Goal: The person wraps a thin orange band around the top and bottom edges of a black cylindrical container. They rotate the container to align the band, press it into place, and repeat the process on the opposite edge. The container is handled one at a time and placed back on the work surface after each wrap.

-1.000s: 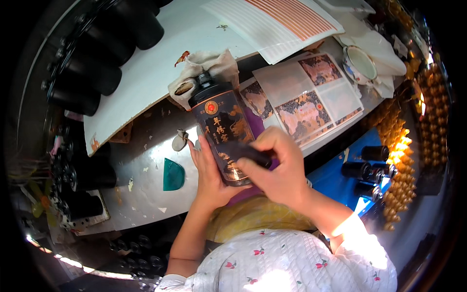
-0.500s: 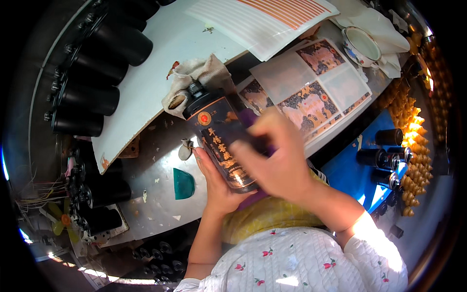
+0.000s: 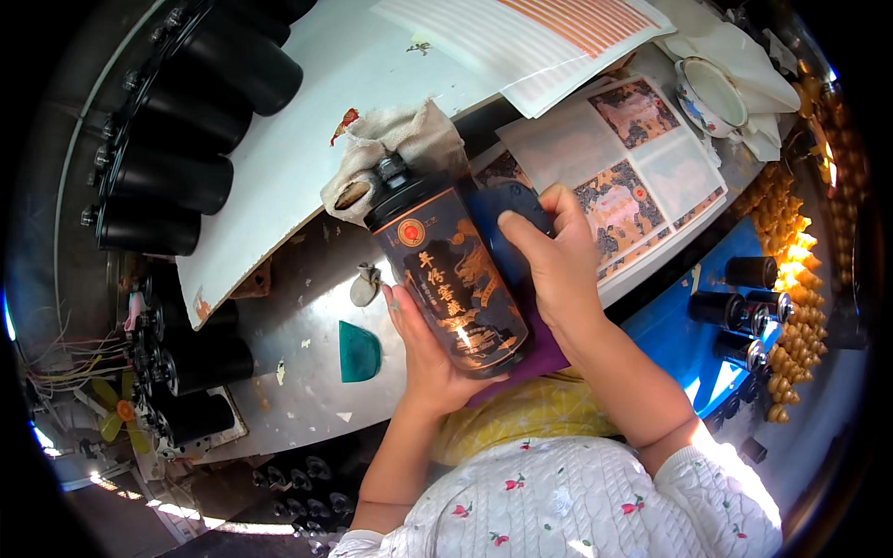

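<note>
A black bottle (image 3: 437,270) with an orange, red and gold label lies tilted in front of me. Its narrow neck rests against a bundled beige cloth (image 3: 409,130). My left hand (image 3: 430,372) supports the base from below and the left, fingers along its side. In my right hand (image 3: 569,265) a flat dark blue scraper (image 3: 502,223) is pinched between thumb and fingers, beside the bottle's right edge; whether it touches the bottle I cannot tell. A teal scraper (image 3: 359,352) and a small grey cloth bundle (image 3: 365,286) lie on the metal table to the left.
Printed decal sheets (image 3: 558,139) lie behind my right hand, with orange-striped paper (image 3: 577,28) beyond. An enamel bowl (image 3: 712,98) stands far right. Several black cylinders (image 3: 167,181) line a white board (image 3: 228,228) at left; others lie on a blue surface (image 3: 651,335) at right.
My right hand has moved off the bottle's front to its right side, and the dark blue scraper now shows in it. The label is fully uncovered. My left hand keeps its hold.
</note>
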{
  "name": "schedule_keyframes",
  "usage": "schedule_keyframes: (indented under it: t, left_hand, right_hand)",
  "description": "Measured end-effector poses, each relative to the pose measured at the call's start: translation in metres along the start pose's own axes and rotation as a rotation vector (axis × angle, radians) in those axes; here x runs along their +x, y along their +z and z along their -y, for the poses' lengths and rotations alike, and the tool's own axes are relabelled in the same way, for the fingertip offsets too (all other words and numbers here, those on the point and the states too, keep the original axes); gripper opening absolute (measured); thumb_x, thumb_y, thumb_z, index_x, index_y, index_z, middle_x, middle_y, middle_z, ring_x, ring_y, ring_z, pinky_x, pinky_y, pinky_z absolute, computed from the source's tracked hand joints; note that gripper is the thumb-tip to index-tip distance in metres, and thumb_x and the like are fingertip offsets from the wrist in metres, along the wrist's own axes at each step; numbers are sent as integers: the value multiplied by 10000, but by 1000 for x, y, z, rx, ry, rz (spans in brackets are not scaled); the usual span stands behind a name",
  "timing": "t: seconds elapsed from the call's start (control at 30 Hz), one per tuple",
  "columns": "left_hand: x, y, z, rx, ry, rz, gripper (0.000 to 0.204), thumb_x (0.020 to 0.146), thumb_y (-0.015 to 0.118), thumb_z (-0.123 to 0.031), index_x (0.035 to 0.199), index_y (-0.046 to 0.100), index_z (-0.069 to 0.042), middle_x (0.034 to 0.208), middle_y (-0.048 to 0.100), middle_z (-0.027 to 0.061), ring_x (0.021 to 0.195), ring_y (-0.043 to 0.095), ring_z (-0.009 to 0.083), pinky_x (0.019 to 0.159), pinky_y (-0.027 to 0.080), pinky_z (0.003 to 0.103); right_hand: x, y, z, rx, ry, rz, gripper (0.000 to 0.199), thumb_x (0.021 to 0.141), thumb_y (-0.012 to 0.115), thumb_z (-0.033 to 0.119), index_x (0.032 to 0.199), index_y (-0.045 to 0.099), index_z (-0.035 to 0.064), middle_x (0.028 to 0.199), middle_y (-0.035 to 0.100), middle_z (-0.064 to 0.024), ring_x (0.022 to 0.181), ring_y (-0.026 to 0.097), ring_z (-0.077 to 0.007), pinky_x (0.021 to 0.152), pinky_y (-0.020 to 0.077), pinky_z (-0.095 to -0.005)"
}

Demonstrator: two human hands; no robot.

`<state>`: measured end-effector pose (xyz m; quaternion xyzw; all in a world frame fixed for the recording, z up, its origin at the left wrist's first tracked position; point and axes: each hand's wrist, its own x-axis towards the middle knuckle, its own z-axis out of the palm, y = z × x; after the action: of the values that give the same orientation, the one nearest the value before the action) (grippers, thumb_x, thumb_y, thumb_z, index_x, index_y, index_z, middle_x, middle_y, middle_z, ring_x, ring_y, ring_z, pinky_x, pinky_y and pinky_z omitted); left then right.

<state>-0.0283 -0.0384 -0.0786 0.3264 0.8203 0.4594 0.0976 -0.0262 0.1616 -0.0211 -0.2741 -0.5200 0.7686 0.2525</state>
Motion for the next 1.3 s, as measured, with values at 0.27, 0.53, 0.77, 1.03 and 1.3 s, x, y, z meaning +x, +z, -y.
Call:
schedule_keyframes:
  t: [0.27, 0.53, 0.77, 1.03, 1.3]
  left_hand:
    - [3, 1, -1, -56, 2, -38, 1574, 631, 951, -457, 1546, -262, -47, 1605, 160, 237, 1426, 311, 387, 1158, 255, 487]
    - [18, -10, -14, 115, 39, -97, 1264, 691, 839, -564, 1570, 165, 45, 1556, 313, 273, 1467, 275, 431, 1191, -5, 631]
    - [17, -5, -28, 67, 79, -209, 1210, 699, 860, -452, 1593, 184, 3, 1525, 399, 236, 1446, 331, 417, 1180, 17, 650]
    - [5, -1, -29, 105, 110, -395, 1149, 675, 873, -471, 1570, 309, -22, 1094, 545, 172, 1193, 528, 393, 1170, 102, 657]
    - [6, 3, -21, 83, 125, -382, 1141, 669, 877, -466, 1553, 324, -2, 1174, 555, 184, 1154, 539, 375, 1177, 113, 653]
  right_hand:
    - [35, 13, 4, 92, -160, 141, 217, 890, 731, 78, 964, 532, 37, 872, 566, 11, 799, 522, -48, 703, 471, -252]
    - [-28, -36, 50, -684, -1105, 960, 204, 665, 739, 111, 866, 719, 139, 817, 699, 0, 682, 663, -185, 554, 514, -291]
    - [44, 32, 74, -869, -1051, 711, 245, 696, 744, 120, 938, 725, 150, 884, 706, 2, 753, 642, -212, 639, 494, -340]
    - [-7, 0, 89, -1023, -1029, 1320, 220, 719, 782, 148, 934, 738, 161, 867, 711, 10, 671, 613, -164, 570, 472, -293]
    - [-9, -9, 71, -954, -1491, 1209, 246, 654, 777, 109, 889, 743, 174, 834, 679, 66, 654, 579, -94, 519, 433, -237]
